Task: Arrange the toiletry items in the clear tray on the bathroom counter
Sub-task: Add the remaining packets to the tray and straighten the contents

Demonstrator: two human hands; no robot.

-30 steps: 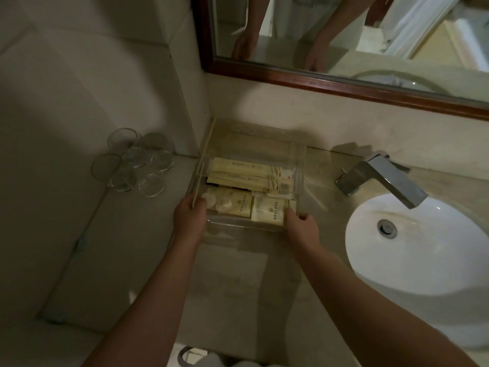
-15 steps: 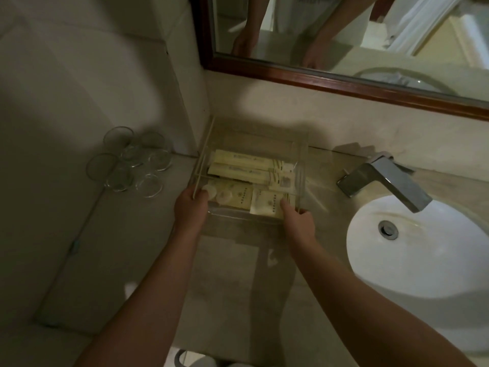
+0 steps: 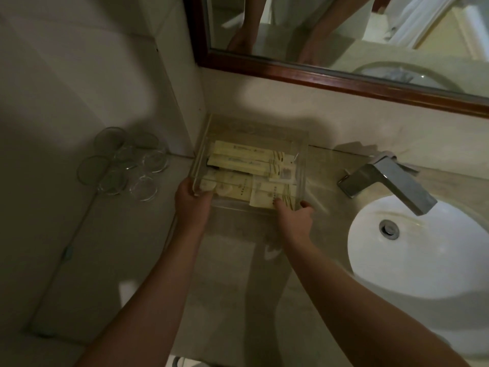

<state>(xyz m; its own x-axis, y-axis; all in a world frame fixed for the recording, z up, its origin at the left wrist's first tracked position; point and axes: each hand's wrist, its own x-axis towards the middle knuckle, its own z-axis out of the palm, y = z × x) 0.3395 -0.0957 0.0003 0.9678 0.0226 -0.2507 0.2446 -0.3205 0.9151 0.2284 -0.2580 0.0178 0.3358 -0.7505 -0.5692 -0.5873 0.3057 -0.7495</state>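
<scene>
Pushed back into the counter's rear corner, the tray (image 3: pixel 301 165) of packets (image 3: pixel 248 165) looks nearly placed, left hand (image 3: pixel 191 205) and right hand (image 3: pixel 293 221) gripping its near corners.

bare forearms, no sleeves, bare hands

One head-worn wide-angle view looks steeply down, close over the counter (image 3: pixel 238 274) toward the mirror (image 3: pixel 330 35).

Clear glossy plastic tray (image 3: pixel 301 165); pale paper packets (image 3: pixel 248 161); polished stone surface (image 3: pixel 238 274); brushed metal faucet (image 3: pixel 391 181); glossy white basin (image 3: pixel 423 260); varnished wood mirror frame (image 3: pixel 317 75).
</scene>
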